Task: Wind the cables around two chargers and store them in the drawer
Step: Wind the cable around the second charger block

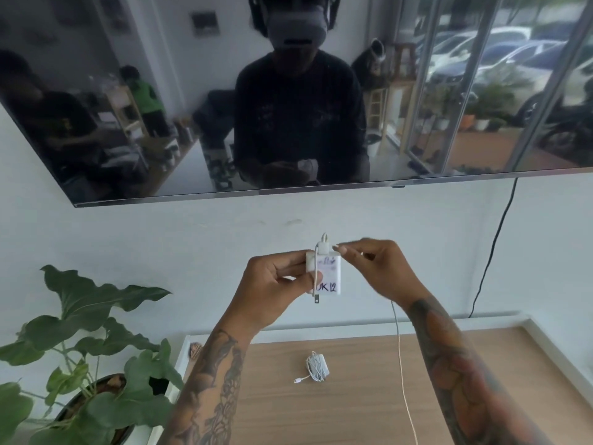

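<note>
A: count, big to small?
B: 1 wall TV (224, 91), 1 wood-top cabinet (353, 396), 1 potted plant (96, 364), 2 chargers, 2 hands.
A: where are the chargers?
B: 1st charger (327, 274) held up in front of the wall, above the cabinet. left hand (272, 284) grips it, one cable turn across its face. right hand (375, 264) pinches the white cable (401, 364), rest hangs down over the cabinet. 2nd charger (316, 367) already wound, lying on the cabinet top.
A: any text?
B: handwritten on 1st charger, "K 12" readable, rest blurred.

white charger (327, 274) handwritten "K 12", upper scribble unreadable
</note>
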